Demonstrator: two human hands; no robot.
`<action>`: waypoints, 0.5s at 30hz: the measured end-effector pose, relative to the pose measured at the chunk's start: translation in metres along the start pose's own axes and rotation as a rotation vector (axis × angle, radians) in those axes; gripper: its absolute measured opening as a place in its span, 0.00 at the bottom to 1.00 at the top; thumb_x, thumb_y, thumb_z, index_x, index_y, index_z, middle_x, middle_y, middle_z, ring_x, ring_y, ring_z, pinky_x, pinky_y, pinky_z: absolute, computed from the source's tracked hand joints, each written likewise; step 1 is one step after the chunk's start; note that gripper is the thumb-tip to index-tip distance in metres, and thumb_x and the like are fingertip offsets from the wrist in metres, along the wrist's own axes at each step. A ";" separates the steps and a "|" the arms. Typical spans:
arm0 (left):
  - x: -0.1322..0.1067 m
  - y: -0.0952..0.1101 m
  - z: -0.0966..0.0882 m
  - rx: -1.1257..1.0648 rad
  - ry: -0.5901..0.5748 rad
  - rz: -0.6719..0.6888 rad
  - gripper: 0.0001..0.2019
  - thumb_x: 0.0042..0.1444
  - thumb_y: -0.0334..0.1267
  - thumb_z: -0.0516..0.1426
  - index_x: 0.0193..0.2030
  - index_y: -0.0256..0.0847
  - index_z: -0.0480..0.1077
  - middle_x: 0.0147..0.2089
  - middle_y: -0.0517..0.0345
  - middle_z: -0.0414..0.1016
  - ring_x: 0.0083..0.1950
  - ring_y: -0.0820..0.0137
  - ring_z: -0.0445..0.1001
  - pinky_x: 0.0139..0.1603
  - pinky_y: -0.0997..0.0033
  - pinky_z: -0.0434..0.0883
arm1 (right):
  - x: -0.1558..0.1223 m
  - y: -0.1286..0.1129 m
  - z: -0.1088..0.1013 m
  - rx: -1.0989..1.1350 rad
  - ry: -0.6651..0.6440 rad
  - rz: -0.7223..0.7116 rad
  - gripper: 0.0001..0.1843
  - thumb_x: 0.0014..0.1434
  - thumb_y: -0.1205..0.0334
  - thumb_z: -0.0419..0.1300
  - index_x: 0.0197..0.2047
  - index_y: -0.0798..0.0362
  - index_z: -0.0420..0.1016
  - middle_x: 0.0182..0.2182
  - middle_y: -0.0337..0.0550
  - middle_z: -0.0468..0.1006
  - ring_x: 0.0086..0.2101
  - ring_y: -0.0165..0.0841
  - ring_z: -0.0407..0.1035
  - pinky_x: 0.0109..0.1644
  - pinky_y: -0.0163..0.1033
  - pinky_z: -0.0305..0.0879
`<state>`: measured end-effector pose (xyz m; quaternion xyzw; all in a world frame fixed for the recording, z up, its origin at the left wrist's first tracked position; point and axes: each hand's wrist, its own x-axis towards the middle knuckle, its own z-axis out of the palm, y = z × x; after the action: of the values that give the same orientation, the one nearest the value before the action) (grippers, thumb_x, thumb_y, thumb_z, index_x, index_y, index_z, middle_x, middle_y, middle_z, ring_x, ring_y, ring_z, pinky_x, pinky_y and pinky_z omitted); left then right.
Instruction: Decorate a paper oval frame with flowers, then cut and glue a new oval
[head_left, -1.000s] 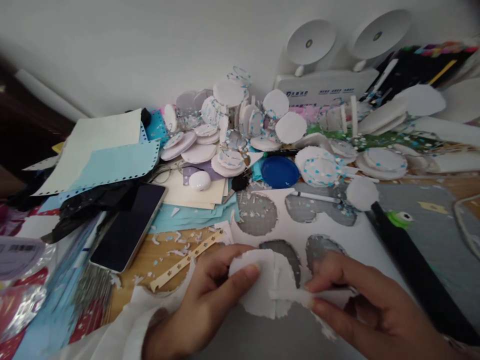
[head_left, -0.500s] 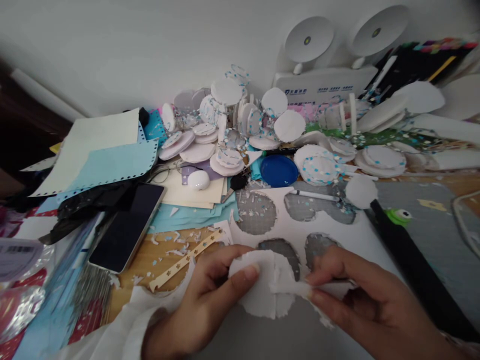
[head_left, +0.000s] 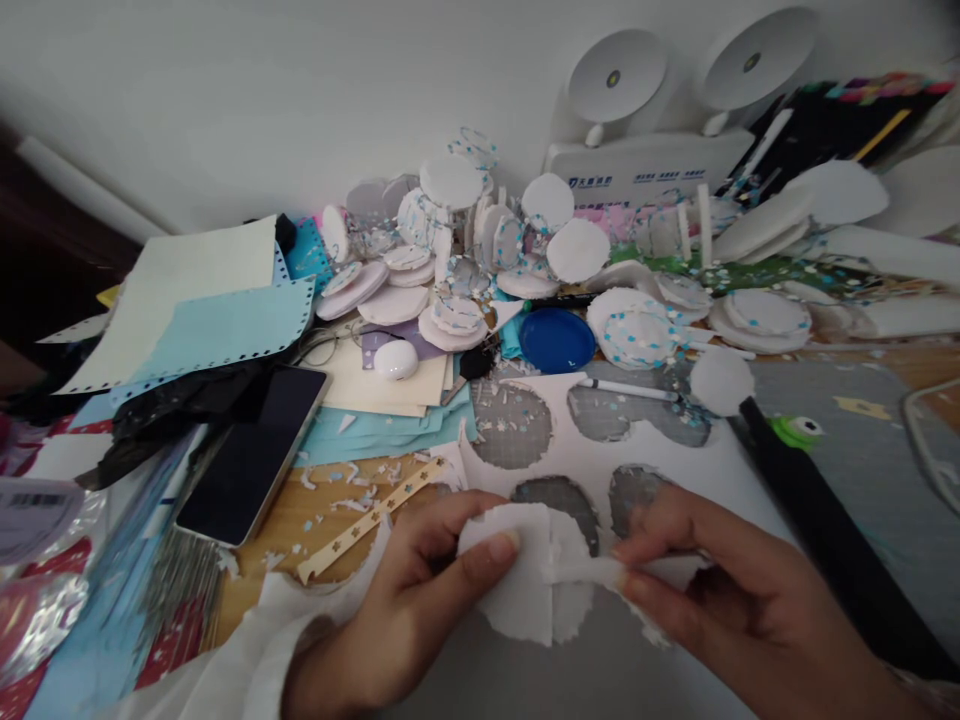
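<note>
My left hand (head_left: 420, 590) pinches a white paper disc (head_left: 517, 590) by its left side, thumb on top. The disc has a ragged edge and a vertical seam down its middle, with the right part looking lower than the left. My right hand (head_left: 720, 590) grips a narrow white strip (head_left: 585, 571) between thumb and fingertips. The strip's left end meets the disc at the seam; whether it is attached there I cannot tell. Under both hands lies a white sheet (head_left: 577, 455) with several round holes cut out of it, over a grey mat (head_left: 847, 460).
Behind stand many white discs (head_left: 577, 250) with blue-dotted trims and a blue lid (head_left: 557, 340). A phone (head_left: 255, 455) and blue and cream papers (head_left: 225, 315) are at left. A white pen (head_left: 630, 389), a black bar (head_left: 832, 530) and a green punch (head_left: 796, 431) lie nearby.
The strip's left end sits slightly farther right, at the disc's seam. Both hands keep their grip and have barely moved.
</note>
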<state>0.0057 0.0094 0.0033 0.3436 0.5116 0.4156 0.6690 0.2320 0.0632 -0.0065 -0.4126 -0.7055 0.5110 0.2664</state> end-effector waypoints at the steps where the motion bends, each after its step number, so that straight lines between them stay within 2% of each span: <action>1: 0.000 0.000 0.000 -0.004 0.004 0.000 0.16 0.57 0.51 0.62 0.38 0.39 0.77 0.30 0.59 0.72 0.30 0.75 0.66 0.28 0.78 0.60 | 0.000 0.001 -0.001 -0.004 -0.009 -0.012 0.03 0.60 0.58 0.64 0.34 0.45 0.75 0.25 0.35 0.71 0.22 0.27 0.67 0.21 0.26 0.66; 9: 0.000 -0.012 -0.005 -0.166 -0.063 -0.073 0.14 0.59 0.49 0.61 0.40 0.39 0.77 0.29 0.60 0.71 0.28 0.78 0.67 0.28 0.81 0.60 | 0.004 0.002 -0.002 -0.004 0.012 -0.006 0.06 0.59 0.54 0.65 0.33 0.45 0.75 0.25 0.35 0.72 0.22 0.27 0.68 0.20 0.25 0.65; 15: 0.001 -0.012 -0.007 -0.240 -0.075 -0.123 0.15 0.57 0.49 0.63 0.40 0.37 0.77 0.30 0.59 0.71 0.29 0.77 0.67 0.30 0.80 0.61 | 0.005 -0.001 0.001 0.134 0.048 0.058 0.10 0.58 0.52 0.65 0.31 0.47 0.74 0.23 0.35 0.70 0.20 0.25 0.65 0.19 0.25 0.62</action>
<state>0.0019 0.0052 -0.0095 0.2446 0.4531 0.4188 0.7480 0.2287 0.0666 -0.0059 -0.4262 -0.6510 0.5544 0.2952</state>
